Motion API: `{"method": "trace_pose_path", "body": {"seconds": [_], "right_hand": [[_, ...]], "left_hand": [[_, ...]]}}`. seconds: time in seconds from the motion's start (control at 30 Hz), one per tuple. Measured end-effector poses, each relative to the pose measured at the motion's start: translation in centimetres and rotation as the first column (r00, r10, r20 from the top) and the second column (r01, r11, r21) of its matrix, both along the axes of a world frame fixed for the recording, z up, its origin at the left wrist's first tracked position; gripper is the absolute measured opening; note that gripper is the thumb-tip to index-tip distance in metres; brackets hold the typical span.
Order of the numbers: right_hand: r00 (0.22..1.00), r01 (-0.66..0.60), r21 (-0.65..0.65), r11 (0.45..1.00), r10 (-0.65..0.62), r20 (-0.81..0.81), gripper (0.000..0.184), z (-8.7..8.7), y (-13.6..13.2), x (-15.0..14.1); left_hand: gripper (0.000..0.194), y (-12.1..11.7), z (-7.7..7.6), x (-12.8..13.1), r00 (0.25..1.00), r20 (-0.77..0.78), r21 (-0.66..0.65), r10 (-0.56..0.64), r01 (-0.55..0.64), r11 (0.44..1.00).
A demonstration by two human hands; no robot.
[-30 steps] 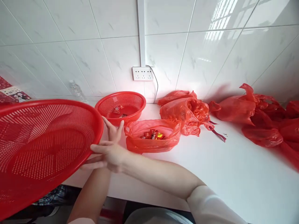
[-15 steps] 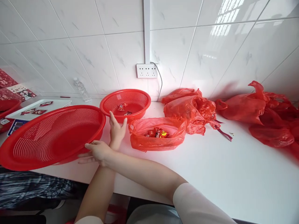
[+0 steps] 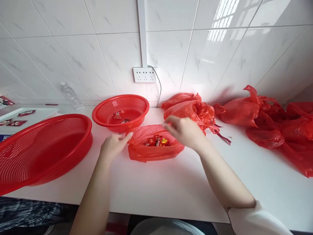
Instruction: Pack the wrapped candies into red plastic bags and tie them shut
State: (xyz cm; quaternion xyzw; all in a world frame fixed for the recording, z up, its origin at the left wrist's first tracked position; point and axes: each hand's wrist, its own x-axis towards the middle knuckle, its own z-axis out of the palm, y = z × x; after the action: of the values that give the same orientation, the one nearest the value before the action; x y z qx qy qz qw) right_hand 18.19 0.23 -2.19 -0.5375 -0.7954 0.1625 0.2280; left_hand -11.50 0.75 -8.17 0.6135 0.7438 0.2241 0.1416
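A red plastic bag (image 3: pixel 151 155) stands on the white table with its mouth spread, several small wrapped packets (image 3: pixel 157 141) lying inside. My left hand (image 3: pixel 112 145) is at the bag's left end, thumb stretched towards its rim and the other fingers mostly hidden. Over the bag's right rim hovers my right hand (image 3: pixel 184 130), slightly blurred, fingers bent and parted with nothing visible in them. To the left lies a large red perforated basket (image 3: pixel 56 153) with a bare bottom. Behind the bag, a smaller red basket (image 3: pixel 137 122) holds a few packets.
More red plastic bags (image 3: pixel 195 111) lie along the wall, with another heap (image 3: pixel 269 120) farther right. A white tray (image 3: pixel 45 112) with packets and a clear bottle (image 3: pixel 72 96) stand at back left. A socket strip (image 3: pixel 144 75) is on the wall. Patterned clothing (image 3: pixel 29 210) shows at lower left.
Both hands have left the large basket, which now lies farther left in view. My arms have uncrossed, bringing my left hand beside the bag and my right hand over its far side.
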Motion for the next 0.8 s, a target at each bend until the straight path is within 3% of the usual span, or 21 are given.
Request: {"method": "trace_pose_path", "body": {"seconds": [0.07, 0.1, 0.17, 0.23, 0.3, 0.33, 0.37, 0.43, 0.47, 0.53, 0.57, 0.7, 0.8], "right_hand": [[0.93, 0.307, 0.147, 0.94, -0.329, 0.164, 0.041, -0.9, 1.6, 1.9], [0.889, 0.362, 0.139, 0.922, -0.386, 0.245, 0.043, -1.4, 2.3, 2.5], [0.846, 0.379, 0.003, 0.925, -0.348, 0.404, 0.036, -2.4, 3.6, 3.3], [0.859, 0.337, -0.1, 0.936, -0.262, 0.44, 0.021, -2.8, 4.3, 4.2], [0.941, 0.272, -0.038, 0.962, -0.257, 0.219, 0.019, -2.4, 4.5, 5.3], [0.962, 0.271, 0.05, 0.961, -0.272, 0.007, 0.021, -2.0, 4.4, 5.9], [0.936, 0.3, 0.145, 0.943, -0.262, -0.234, 0.025, -1.6, 4.4, 6.4], [0.76, 0.408, 0.264, 0.874, -0.165, -0.628, 0.03, -0.8, 4.1, 7.0], [0.667, 0.442, 0.289, 0.849, -0.095, -0.739, 0.031, -0.5, 4.0, 7.0], [0.548, 0.423, 0.321, 0.847, 0.043, -0.835, 0.028, -0.2, 3.8, 6.8], [0.519, 0.383, 0.337, 0.86, 0.101, -0.849, 0.026, -0.1, 3.7, 6.6], [0.511, 0.168, 0.401, 0.9, 0.269, -0.816, 0.017, 0.1, 2.9, 5.6], [0.605, -0.028, 0.498, 0.867, 0.411, -0.681, 0.011, 0.3, 1.8, 4.9]], "left_hand": [[0.044, 0.2, -0.5, 1.0, 0.999, -0.022, 0.005, -0.039, 0.039, 0.999], [0.041, 0.5, -0.7, 1.5, 0.999, -0.037, 0.046, -0.037, 0.039, 0.998], [0.035, 1.0, -0.6, 2.5, 0.999, -0.024, 0.221, -0.026, 0.03, 0.975], [0.026, 1.5, 0.3, 3.3, 0.995, 0.075, 0.384, -0.073, 0.039, 0.923], [0.022, 2.0, 2.0, 3.9, 0.943, 0.284, 0.495, -0.172, 0.009, 0.869], [0.023, 2.1, 3.1, 4.2, 0.885, 0.404, 0.525, -0.231, -0.018, 0.851], [0.025, 2.3, 4.4, 4.4, 0.799, 0.525, 0.54, -0.293, -0.047, 0.84], [0.025, 2.4, 6.9, 5.0, 0.588, 0.698, 0.536, -0.408, -0.051, 0.843], [0.024, 2.4, 8.0, 5.3, 0.477, 0.752, 0.532, -0.454, -0.034, 0.846], [0.03, 2.4, 9.5, 6.3, 0.315, 0.797, 0.537, -0.516, 0.023, 0.843], [0.038, 2.5, 9.9, 6.9, 0.276, 0.795, 0.547, -0.54, 0.059, 0.835], [0.064, 2.3, 9.1, 10.6, 0.295, 0.737, 0.543, -0.608, 0.277, 0.793], [0.065, 1.7, 7.7, 13.3, 0.288, 0.73, 0.398, -0.62, 0.558, 0.728]]}}
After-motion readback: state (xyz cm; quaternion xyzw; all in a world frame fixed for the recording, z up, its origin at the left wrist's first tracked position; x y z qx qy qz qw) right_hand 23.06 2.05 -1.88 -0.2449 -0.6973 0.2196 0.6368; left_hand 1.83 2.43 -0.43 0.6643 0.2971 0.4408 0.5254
